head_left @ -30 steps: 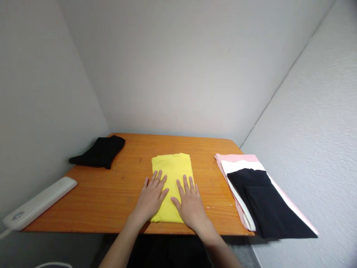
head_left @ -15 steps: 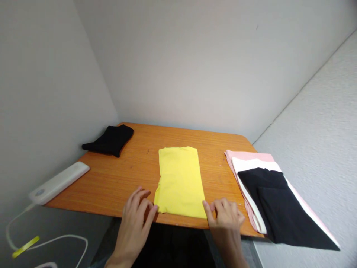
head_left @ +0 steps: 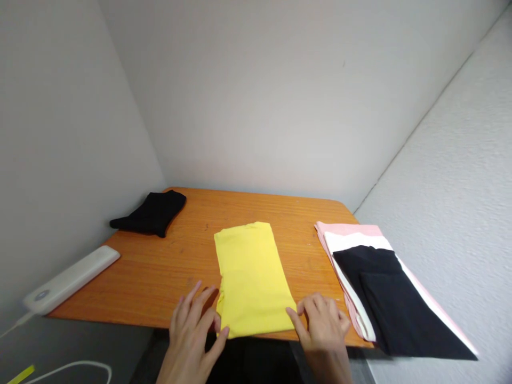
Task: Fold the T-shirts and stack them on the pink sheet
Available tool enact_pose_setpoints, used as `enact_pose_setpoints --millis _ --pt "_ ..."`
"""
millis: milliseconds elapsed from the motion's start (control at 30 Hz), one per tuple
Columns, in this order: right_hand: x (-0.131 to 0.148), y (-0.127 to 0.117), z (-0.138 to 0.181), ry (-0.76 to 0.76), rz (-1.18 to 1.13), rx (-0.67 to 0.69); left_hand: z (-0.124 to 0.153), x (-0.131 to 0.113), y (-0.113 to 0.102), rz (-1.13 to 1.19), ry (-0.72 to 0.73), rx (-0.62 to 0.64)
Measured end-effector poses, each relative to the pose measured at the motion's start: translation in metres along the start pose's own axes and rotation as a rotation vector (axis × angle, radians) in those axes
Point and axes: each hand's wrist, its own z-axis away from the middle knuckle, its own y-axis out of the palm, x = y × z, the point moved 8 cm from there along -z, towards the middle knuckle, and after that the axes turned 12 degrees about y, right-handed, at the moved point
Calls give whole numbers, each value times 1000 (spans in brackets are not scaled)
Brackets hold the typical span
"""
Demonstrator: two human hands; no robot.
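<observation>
A folded yellow cloth [head_left: 250, 277] lies on the orange wooden table [head_left: 168, 266], its near end at the table's front edge and turned slightly to the left. My left hand [head_left: 196, 333] is at its near left corner, thumb and forefinger pinching the edge, the other fingers stretched over the table. My right hand [head_left: 325, 324] is at the near right corner, fingers curled and thumb pressed on the cloth's edge.
A stack of folded pink, white and black cloths [head_left: 380, 282] lies at the table's right side and overhangs the front edge. A folded black cloth [head_left: 154, 213] sits at the back left. A white power strip [head_left: 70, 280] with a cable lies along the left edge. Walls close in on three sides.
Both hands slid off the top of the yellow cloth to its near corners. The cloth has shifted toward the front edge and turned slightly.
</observation>
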Motion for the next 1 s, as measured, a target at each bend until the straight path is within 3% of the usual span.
enact_pose_setpoints --millis 100,167,267,400,567,800,867,933,1000 --pt "30 -11 -9 -75 -67 -43 -31 -1 -3 20 21 9" --pt "57 -3 -14 -148 -93 22 -62 5 3 4 48 28" --pt "87 24 -15 -196 -76 174 -109 24 26 -97 85 89" --pt "96 51 -8 -181 -54 301 -145 52 65 -200 126 217" --pt "93 55 -5 -169 -67 368 -149 73 84 -246 77 272" --pt "90 32 -3 -233 -140 472 -154 69 73 -233 98 262" --pt "83 20 -1 -251 -172 442 -153 78 71 -210 60 263" --pt "64 5 -6 -129 -170 324 -150 96 73 -163 -20 272" --pt "33 -9 -11 125 -97 178 -146 118 78 -101 -110 302"
